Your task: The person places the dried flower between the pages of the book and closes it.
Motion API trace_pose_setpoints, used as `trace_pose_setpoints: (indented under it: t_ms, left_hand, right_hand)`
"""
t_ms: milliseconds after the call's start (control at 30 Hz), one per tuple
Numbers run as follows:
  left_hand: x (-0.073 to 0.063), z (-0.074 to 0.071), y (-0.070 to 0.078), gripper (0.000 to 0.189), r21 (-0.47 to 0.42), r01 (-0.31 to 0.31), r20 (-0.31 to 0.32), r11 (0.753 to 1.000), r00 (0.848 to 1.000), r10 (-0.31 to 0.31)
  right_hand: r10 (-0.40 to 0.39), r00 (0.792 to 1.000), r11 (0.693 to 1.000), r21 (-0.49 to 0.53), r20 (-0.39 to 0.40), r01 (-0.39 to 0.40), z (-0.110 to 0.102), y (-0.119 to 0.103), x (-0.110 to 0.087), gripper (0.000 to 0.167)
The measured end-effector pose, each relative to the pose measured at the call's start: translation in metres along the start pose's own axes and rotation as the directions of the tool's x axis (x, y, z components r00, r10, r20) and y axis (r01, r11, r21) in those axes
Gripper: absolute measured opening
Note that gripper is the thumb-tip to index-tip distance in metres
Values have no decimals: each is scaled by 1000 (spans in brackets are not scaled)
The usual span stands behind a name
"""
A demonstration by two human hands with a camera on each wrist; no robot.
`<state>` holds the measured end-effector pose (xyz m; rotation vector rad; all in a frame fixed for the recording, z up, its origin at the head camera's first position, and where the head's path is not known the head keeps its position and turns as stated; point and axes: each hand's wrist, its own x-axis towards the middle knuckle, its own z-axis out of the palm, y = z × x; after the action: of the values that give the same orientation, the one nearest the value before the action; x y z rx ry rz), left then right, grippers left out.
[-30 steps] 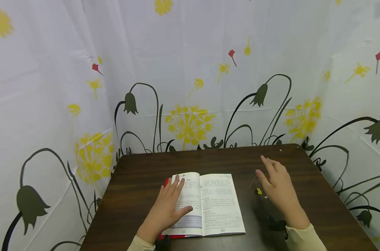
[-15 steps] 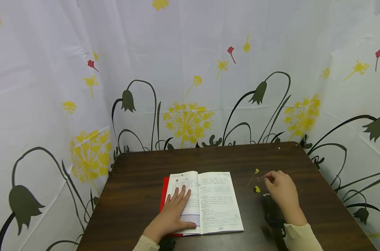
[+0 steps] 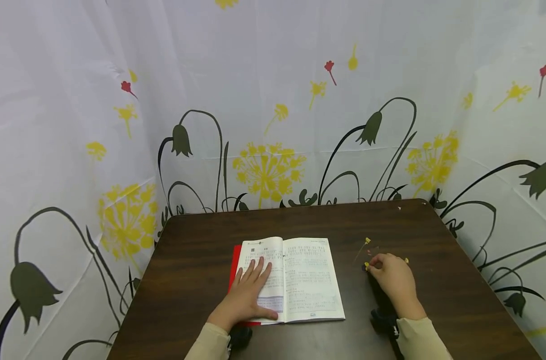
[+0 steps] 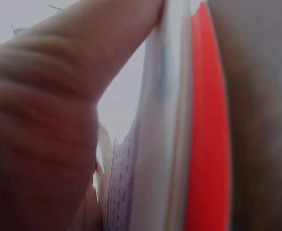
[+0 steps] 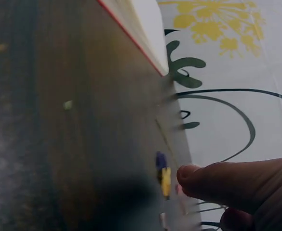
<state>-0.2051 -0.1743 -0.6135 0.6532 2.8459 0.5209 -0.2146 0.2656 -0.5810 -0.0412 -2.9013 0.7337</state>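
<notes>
An open book [image 3: 311, 280] with printed pages lies on the dark wooden table. Spread fingers of my left hand [image 3: 245, 295] rest flat on its left page, the thumb near the lower edge. In the left wrist view the thumb lies across the page edges, beside the red cover [image 4: 210, 134]. My right hand [image 3: 394, 277] is at the small flowers right of the book, fingers bent and fingertips right at a yellow and dark purple flower [image 3: 366, 266]. The right wrist view puts the thumb [image 5: 191, 179] beside that flower; I cannot tell whether the fingers pinch it.
A thin-stemmed yellow flower [image 3: 367, 241] lies just beyond the right hand. Another yellow bit [image 3: 406, 260] shows past its knuckles, and a pale scrap [image 3: 399, 208] is near the table's far edge. A curtain [image 3: 273, 100] with printed flowers hangs behind the table [image 3: 196, 260].
My left hand has come down from over the book's left side onto the page. The right hand has lowered, bent its fingers and shifted left to the yellow and purple flower.
</notes>
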Motion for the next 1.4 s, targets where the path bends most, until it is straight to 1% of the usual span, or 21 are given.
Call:
trace_pose_setpoints:
  t_ms: [100,233,333,567,667,800,967,1067,1133,1300,1400]
  left_hand:
    - [9,-4,-2,146,22,20,-16,1000,1000,-19]
    - [16,-7,-3,148,7,41,-11,999,999,-41]
    - [18,-6,-4,148,-4,52,-9,999,999,-52]
    - [14,-1,-4,141,-9,73,-37,997,997,-73]
    - [10,-1,-3,139,-30,86,-47,996,995,-88]
    - [7,-7,-1,134,-69,81,-67,994,994,-85]
    - [3,-11,1,126,-125,50,-92,991,994,-61]
    - [0,-9,1,124,-168,23,-102,985,994,-41]
    - [0,-7,1,124,-180,20,-100,983,994,-39]
    - [0,-2,0,124,-150,35,-108,988,993,-51]
    - [-1,1,-1,125,-117,43,-105,992,993,-56]
  right_hand:
    - [9,1000,1000,-1,-14,-9,1,-2,0,12]
    - [36,999,999,-2,1,-36,5,0,-1,16]
    - [46,999,999,7,20,-46,9,4,-2,16]
    - [60,998,998,25,15,-60,15,8,-4,11]
    - [41,999,999,32,-4,-41,17,9,-5,10]
    - [0,999,1000,31,-43,1,18,9,-4,9]
    - [-40,995,999,28,-87,43,17,8,-2,7]
    - [-66,990,997,27,-127,70,15,5,-2,8]
    - [-82,984,996,24,-155,86,14,3,0,9]
    - [-99,975,994,35,-200,108,16,-8,3,8]
    - [-102,972,990,76,-213,120,22,-23,5,7]
